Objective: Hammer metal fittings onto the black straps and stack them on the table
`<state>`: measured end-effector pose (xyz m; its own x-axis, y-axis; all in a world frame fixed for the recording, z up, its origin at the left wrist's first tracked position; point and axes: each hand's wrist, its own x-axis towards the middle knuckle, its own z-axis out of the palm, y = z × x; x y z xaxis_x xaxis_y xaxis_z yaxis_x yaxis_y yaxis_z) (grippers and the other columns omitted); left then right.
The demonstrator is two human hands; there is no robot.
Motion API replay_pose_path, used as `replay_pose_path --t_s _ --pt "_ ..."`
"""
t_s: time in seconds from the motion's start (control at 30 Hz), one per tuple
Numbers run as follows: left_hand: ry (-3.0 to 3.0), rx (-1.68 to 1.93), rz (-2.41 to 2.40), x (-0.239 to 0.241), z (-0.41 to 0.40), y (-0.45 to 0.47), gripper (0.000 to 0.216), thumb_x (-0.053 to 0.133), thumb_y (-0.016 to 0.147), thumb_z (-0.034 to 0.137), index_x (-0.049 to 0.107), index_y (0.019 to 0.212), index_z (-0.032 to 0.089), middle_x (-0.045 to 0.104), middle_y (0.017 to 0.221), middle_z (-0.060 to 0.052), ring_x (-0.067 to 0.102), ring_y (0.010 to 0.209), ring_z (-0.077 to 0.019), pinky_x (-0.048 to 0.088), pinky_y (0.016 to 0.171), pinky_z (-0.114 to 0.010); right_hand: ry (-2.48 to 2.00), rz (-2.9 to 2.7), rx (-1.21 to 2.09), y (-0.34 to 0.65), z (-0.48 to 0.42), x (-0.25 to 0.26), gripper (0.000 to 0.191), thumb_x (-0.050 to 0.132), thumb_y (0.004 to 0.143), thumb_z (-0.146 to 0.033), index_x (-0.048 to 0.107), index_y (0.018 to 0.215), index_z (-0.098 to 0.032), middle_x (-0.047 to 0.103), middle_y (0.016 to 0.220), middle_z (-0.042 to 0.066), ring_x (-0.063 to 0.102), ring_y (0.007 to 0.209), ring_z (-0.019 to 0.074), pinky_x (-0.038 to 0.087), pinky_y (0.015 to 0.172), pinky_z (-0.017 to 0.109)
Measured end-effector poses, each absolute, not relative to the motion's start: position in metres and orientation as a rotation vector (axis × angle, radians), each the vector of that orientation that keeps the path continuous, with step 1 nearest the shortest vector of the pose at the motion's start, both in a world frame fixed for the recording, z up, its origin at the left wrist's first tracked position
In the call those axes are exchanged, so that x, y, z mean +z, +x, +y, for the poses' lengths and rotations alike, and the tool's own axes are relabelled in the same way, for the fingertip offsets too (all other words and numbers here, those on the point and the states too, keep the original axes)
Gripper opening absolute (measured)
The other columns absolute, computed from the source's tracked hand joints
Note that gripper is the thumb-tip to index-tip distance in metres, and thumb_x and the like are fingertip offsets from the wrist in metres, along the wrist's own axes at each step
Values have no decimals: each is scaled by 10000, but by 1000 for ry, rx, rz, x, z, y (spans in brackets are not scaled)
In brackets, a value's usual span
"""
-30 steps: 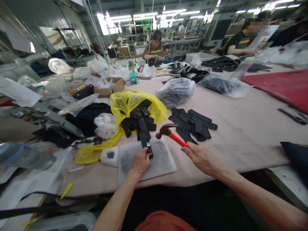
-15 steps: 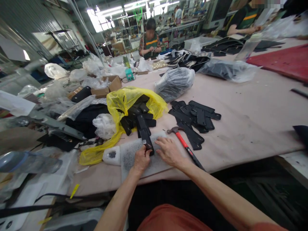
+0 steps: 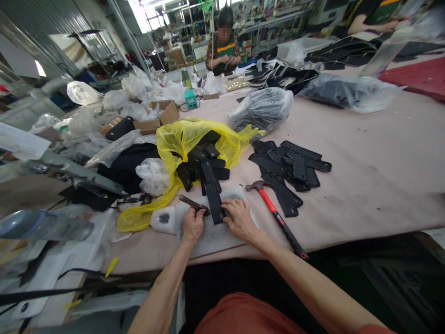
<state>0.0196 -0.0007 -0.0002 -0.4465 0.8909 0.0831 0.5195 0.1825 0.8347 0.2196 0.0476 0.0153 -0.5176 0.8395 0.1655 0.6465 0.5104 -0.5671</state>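
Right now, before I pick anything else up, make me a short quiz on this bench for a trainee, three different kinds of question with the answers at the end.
1. True or false: the hammer lies on the table, held by neither hand.
2. What does the left hand hold, and what does the right hand touch?
3. Pick one. The bag with black pieces at its mouth is: a) red, b) yellow, c) blue.

Key
1. True.
2. The left holds a slim dark tool; the right touches a black strip.
3. b
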Motion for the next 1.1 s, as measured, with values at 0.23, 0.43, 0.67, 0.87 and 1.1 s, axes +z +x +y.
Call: replay_pose_path --t_s 0.23,0.43,0.67,0.87,1.1 --pt "1329 1190 2039 -5 -3 20 205 530 850 317 671 911 180 736 830 -63 689 790 -219 505 707 -301 -1567 -2282 412 172 77 23 338 661 818 -431 663 1025 -163 605 1199 134 473 1127 308 258 1018 478" --pt "1325 1208 2065 -7 -3 17 186 530 844 294 670 892 181 733 823 -63 683 795 -220 492 716 -304 -1741 -2110 440 143 81 19 225 659 764 -270 653 945 -136 627 1097 150 497 1083 303 290 971 426" --pt "1276 1244 2004 -9 -6 17 185 525 851 282 670 893 175 734 838 -64 680 803 -215 487 728 -305 -1728 -2115 529 171 83 22 60 589 790 -205 632 814 -172 676 948 106 579 963 245 372 859 334" --pt "1268 1257 1986 -5 -6 18 157 539 837 257 668 870 176 725 807 -60 670 762 -209 480 694 -295 -1963 -1952 443 265 143 47 204 487 877 -274 601 976 -136 673 883 117 625 843 247 407 720 322" --pt "1272 1267 1979 -12 -3 16 154 538 843 253 662 893 176 721 812 -54 670 770 -206 483 708 -296 -1984 -1905 463 264 180 64 304 490 884 -334 611 1086 -142 672 1067 145 619 1004 260 427 822 340"
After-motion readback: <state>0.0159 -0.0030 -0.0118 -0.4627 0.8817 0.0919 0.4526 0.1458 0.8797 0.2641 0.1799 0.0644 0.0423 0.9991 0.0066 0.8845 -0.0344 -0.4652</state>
